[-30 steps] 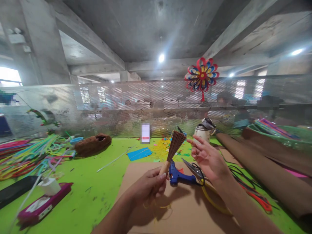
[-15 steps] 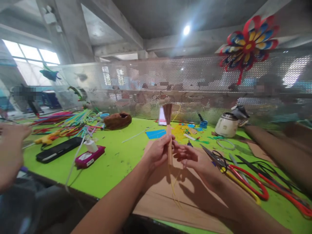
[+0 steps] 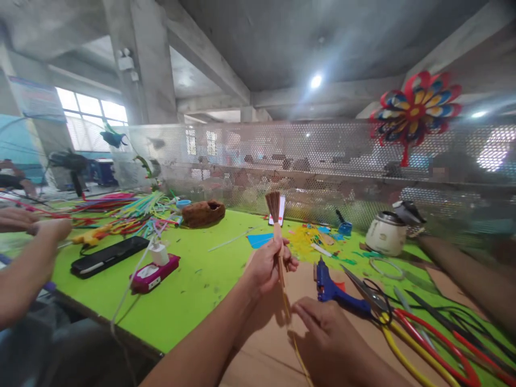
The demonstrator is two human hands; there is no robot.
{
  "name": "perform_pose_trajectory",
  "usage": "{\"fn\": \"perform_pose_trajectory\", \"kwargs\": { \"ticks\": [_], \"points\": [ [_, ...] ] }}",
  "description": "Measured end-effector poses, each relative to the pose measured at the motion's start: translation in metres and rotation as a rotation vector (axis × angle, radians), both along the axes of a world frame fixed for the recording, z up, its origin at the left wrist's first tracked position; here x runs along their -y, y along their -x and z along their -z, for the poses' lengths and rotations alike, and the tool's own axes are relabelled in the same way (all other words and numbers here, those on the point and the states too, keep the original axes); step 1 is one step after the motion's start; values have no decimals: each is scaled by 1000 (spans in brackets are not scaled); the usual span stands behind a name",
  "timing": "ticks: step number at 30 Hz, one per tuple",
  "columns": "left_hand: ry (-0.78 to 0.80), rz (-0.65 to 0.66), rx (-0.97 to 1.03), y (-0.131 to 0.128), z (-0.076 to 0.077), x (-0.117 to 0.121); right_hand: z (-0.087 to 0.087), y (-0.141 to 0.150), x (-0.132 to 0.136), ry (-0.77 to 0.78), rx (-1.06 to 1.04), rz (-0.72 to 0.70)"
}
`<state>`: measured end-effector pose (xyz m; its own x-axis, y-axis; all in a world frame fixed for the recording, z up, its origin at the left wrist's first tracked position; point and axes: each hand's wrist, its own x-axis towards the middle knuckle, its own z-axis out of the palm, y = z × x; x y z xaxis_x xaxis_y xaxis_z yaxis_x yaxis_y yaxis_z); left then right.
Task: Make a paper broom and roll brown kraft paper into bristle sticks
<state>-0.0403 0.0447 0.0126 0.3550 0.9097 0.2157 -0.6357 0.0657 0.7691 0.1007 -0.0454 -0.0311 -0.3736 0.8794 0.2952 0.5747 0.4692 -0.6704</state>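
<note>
A small brush-like bundle (image 3: 273,207) of thin brown strips fans out at its top and narrows to a slim tan handle. My left hand (image 3: 264,263) is closed round that handle, holding it upright over the brown cardboard (image 3: 258,344). From the lower end a thin yellow cord (image 3: 298,352) runs down toward the bottom edge. My right hand (image 3: 324,325) is below and to the right, thumb and forefinger pinched at the cord; the exact contact is partly hidden. Close to its right lies a blue glue gun (image 3: 336,293).
Scissors with yellow handles (image 3: 397,344) and red-handled ones (image 3: 437,338) lie at right. A cream pot (image 3: 385,235) stands behind them. Left are a magenta power strip (image 3: 155,273), a black case (image 3: 108,257) and colourful strips (image 3: 137,207). Other people's arms (image 3: 28,274) reach in from both sides.
My right hand has moved down from beside the handle. The yellow strand that stuck up by the bristles is gone from there, and the cord now trails lower. The glue gun shows more fully.
</note>
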Motion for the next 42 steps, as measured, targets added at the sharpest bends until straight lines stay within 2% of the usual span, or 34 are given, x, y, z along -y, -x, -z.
{"fn": "perform_pose_trajectory", "kwargs": {
  "ticks": [3,6,12,17,20,23,28,32,38,40,42],
  "points": [
    [-27,-9,20,3,0,-1,0,2,4,40,206,-41],
    [-37,3,25,3,-1,0,-10,1,8,49,332,-66],
    [-50,30,35,2,-1,-1,-38,-19,8,124,364,-61],
    [-47,52,48,0,0,-3,-46,-49,-10,55,409,58],
    [-48,78,57,-3,0,-2,-46,-58,-20,-22,255,160],
    [-56,91,80,-8,-1,3,-44,-52,-22,10,-34,174],
    [-43,104,90,-20,-5,20,-41,-25,-18,195,-417,-31],
    [-68,48,37,-26,-20,32,-40,-12,-14,360,-611,-142],
    [-181,-31,56,-24,-59,50,-47,-6,8,496,-599,-198],
    [-159,-85,69,-20,-65,57,-51,-9,22,532,-530,-191],
    [-92,-160,70,-15,-63,62,-56,-20,37,545,-385,-166]
  ]
}}
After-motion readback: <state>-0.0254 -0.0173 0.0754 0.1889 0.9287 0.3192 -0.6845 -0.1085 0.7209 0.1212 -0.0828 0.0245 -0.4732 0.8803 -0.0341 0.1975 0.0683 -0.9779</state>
